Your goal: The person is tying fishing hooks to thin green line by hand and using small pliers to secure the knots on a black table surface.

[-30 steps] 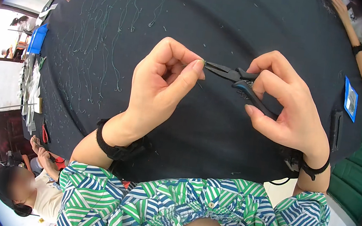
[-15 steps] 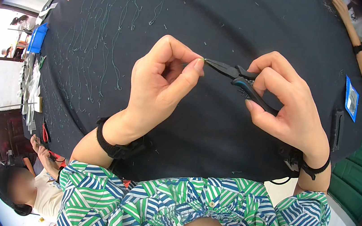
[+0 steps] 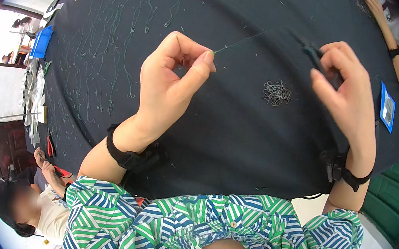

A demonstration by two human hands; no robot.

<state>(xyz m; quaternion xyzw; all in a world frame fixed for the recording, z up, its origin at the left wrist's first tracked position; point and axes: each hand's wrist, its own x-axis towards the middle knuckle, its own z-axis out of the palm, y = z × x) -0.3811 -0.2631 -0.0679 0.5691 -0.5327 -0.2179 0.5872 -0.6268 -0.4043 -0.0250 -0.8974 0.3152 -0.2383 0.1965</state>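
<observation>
Thumb and forefinger of my left hand [image 3: 168,78] pinch the end of a thin green line [image 3: 242,42]. Whatever else sits between those fingertips is hidden. The line stretches up and right toward the tip of dark needle-nose pliers [image 3: 312,50], smeared by motion; whether the jaws grip it I cannot tell. My right hand [image 3: 347,85] is wrapped around the pliers' handles. Between the hands, lower down, lies a small heap of dark metal fish hooks [image 3: 277,93] on the black cloth [image 3: 226,148].
Many green lines, some tipped with hooks [image 3: 131,95], spread across the cloth's left side. At the right edge lies a blue packet [image 3: 387,107]. A blue box [image 3: 42,41] and red-handled tool [image 3: 50,146] sit along the left edge. Co-workers' arms [image 3: 395,49] show at far right and lower left.
My right hand and the pliers have swung up and right, away from my left fingertips. The green line now shows stretched out, and the hook heap is uncovered. My left hand shifted slightly up-left.
</observation>
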